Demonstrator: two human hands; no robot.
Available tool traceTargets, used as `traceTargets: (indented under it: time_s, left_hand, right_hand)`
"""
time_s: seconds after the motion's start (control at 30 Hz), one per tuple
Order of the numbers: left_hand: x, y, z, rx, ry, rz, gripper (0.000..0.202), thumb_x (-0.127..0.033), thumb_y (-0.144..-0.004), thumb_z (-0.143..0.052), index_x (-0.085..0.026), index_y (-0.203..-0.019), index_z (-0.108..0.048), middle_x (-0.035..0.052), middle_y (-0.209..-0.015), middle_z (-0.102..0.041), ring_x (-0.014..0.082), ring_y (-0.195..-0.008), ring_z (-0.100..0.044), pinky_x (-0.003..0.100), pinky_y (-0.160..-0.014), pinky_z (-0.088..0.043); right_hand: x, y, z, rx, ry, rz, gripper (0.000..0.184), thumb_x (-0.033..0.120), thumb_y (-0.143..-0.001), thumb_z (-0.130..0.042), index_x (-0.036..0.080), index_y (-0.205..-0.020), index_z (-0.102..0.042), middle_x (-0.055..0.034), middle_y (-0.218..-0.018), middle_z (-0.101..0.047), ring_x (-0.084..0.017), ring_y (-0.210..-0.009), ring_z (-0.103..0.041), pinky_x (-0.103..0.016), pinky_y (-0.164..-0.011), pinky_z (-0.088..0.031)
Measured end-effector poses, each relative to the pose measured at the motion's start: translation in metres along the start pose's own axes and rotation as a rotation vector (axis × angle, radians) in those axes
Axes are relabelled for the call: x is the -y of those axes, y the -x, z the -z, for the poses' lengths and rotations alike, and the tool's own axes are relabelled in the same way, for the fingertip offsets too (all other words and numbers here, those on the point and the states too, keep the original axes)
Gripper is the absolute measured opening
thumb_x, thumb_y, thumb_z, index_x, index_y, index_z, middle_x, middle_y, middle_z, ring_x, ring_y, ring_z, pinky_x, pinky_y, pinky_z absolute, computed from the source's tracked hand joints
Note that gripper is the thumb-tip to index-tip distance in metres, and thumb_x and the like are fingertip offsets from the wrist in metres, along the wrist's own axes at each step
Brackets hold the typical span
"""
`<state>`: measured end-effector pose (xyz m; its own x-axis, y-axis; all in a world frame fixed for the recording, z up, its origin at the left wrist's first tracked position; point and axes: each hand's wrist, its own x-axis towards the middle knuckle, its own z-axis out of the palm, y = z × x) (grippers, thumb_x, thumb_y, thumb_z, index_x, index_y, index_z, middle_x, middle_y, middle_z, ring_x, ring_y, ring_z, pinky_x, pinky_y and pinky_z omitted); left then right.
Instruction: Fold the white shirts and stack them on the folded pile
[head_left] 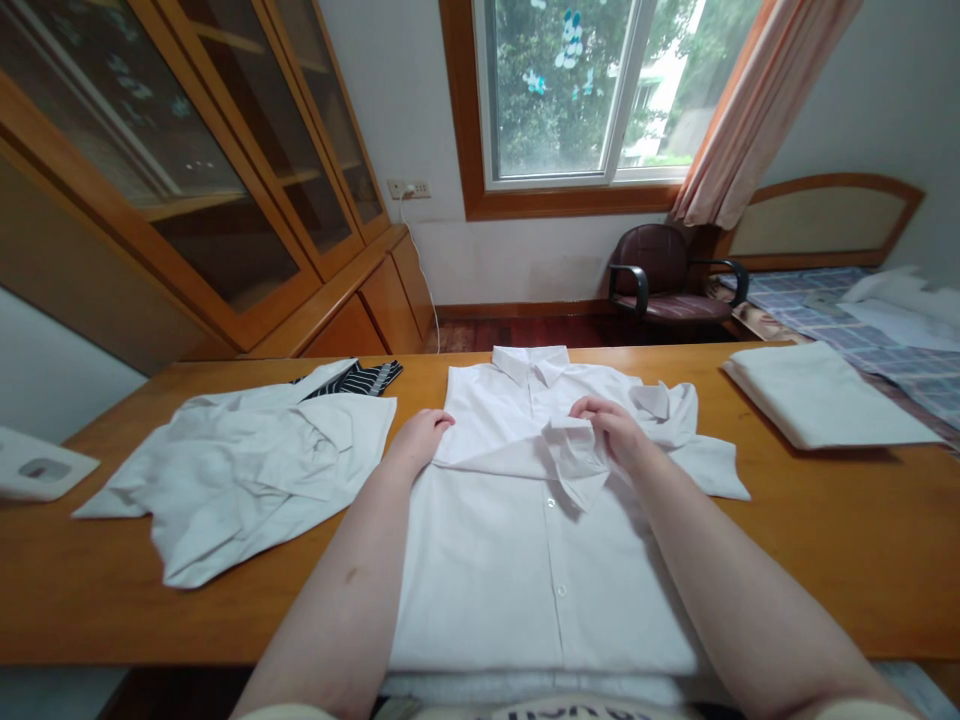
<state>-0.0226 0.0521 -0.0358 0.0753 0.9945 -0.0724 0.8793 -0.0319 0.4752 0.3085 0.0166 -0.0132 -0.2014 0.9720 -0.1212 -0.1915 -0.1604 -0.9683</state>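
Note:
A white button-up shirt (480, 560) lies front up on the table, its collar at the far edge and its hem hanging at the near edge. One sleeve is folded across the chest, and its cuff (574, 460) rests near the button line. My left hand (427, 438) is closed at the shirt's left side, fingertips pinching the folded edge. Over the chest, my right hand (616, 428) has its fingers closed on the sleeve by the cuff. The other sleeve (709, 460) lies crumpled out to the right.
On the wooden table (810, 560), a crumpled white garment (255, 460) with a black striped piece (371, 378) lies left. A folded white cloth (825, 395) sits right. A white box-like object (37, 465) is at the far left. Beyond stand a chair (660, 270) and a bed (825, 300).

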Motion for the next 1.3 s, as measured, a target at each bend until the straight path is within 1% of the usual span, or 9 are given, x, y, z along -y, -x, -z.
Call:
traceTargets:
  time_s: [0.3,0.47,0.6,0.73,0.83,0.93,1.07,1.17,1.3]
  left_hand:
    - [-0.002,0.001,0.001,0.005,0.003,0.018,0.024,-0.029,-0.083,-0.046,-0.022,-0.093,-0.067,0.0057,-0.109,-0.064,0.0206,-0.096,-0.058,0.028,-0.083,-0.041]
    - [0.001,-0.001,-0.002,-0.002,0.0,0.017,0.023,-0.028,-0.083,-0.047,-0.022,-0.092,-0.067,0.005,-0.107,-0.065,0.0196,-0.095,-0.058,0.027,-0.083,-0.042]
    - [0.002,-0.001,-0.003,-0.009,-0.001,0.02,0.022,-0.027,-0.083,-0.047,-0.022,-0.092,-0.067,0.0044,-0.107,-0.065,0.0185,-0.095,-0.059,0.026,-0.084,-0.042]
    - [0.0,-0.001,-0.003,-0.021,-0.006,0.026,0.021,-0.028,-0.083,-0.048,-0.023,-0.091,-0.067,0.0038,-0.107,-0.065,0.0189,-0.095,-0.059,0.026,-0.083,-0.042]
    - [-0.001,-0.001,-0.002,-0.023,-0.01,0.031,0.021,-0.027,-0.083,-0.048,-0.023,-0.09,-0.067,0.0035,-0.107,-0.065,0.019,-0.095,-0.059,0.027,-0.082,-0.042]
    - [-0.001,0.0,-0.002,-0.02,-0.009,0.025,0.021,-0.027,-0.083,-0.048,-0.023,-0.091,-0.067,0.0037,-0.107,-0.065,0.0187,-0.094,-0.059,0.027,-0.082,-0.043]
    - [0.001,-0.001,-0.003,-0.018,-0.011,0.024,0.022,-0.027,-0.084,-0.047,-0.023,-0.092,-0.067,0.004,-0.107,-0.065,0.0185,-0.094,-0.059,0.026,-0.082,-0.042]
    - [0.002,-0.001,-0.004,-0.018,-0.006,0.023,0.022,-0.027,-0.084,-0.046,-0.024,-0.091,-0.066,0.0032,-0.106,-0.065,0.0183,-0.094,-0.059,0.027,-0.081,-0.042]
    - [0.003,-0.001,-0.005,-0.021,-0.001,0.013,0.023,-0.027,-0.084,-0.045,-0.023,-0.091,-0.066,0.0032,-0.106,-0.065,0.0179,-0.093,-0.059,0.026,-0.08,-0.042]
  right_hand:
    - [0.029,0.05,0.011,0.124,0.833,-0.048,0.033,0.047,-0.065,-0.069,0.02,-0.051,-0.058,0.002,-0.045,-0.047,-0.009,-0.041,-0.035,-0.025,-0.043,-0.021]
    - [0.014,0.078,-0.001,-0.119,1.319,0.176,0.015,0.037,-0.068,-0.067,0.022,-0.072,-0.066,-0.0056,-0.071,-0.064,-0.022,-0.067,-0.057,-0.031,-0.062,-0.039]
    - [0.004,0.098,-0.003,-0.398,1.553,0.1,0.045,0.044,-0.076,-0.056,0.014,-0.109,-0.058,-0.0158,-0.109,-0.061,-0.03,-0.1,-0.056,-0.037,-0.081,-0.04]
    - [-0.002,0.105,0.0,-0.321,1.592,-0.288,0.043,0.057,-0.077,-0.05,0.015,-0.082,-0.06,-0.0148,-0.083,-0.065,-0.029,-0.08,-0.06,-0.034,-0.064,-0.04]
    - [-0.002,0.102,0.0,-0.232,1.547,-0.324,0.026,0.043,-0.078,-0.051,0.019,-0.071,-0.056,-0.0089,-0.071,-0.063,-0.023,-0.069,-0.059,-0.029,-0.057,-0.036]
    - [0.003,0.101,0.004,-0.265,1.449,-0.115,0.011,0.027,-0.075,-0.049,0.019,-0.077,-0.057,-0.0052,-0.073,-0.061,-0.019,-0.068,-0.057,-0.027,-0.058,-0.038]
    - [0.024,0.114,0.02,-0.308,1.239,0.397,0.019,0.017,-0.072,-0.045,0.022,-0.079,-0.061,-0.0061,-0.097,-0.061,-0.021,-0.093,-0.057,-0.031,-0.076,-0.045]
    - [0.044,0.128,0.029,-0.074,1.231,0.595,0.019,0.013,-0.068,-0.047,0.024,-0.067,-0.062,-0.0028,-0.085,-0.064,-0.022,-0.1,-0.056,-0.042,-0.1,-0.035]
    - [0.058,0.146,0.02,0.295,1.205,0.139,0.024,0.013,-0.068,-0.05,0.026,-0.075,-0.069,-0.0022,-0.079,-0.068,-0.021,-0.089,-0.061,-0.037,-0.094,-0.04]
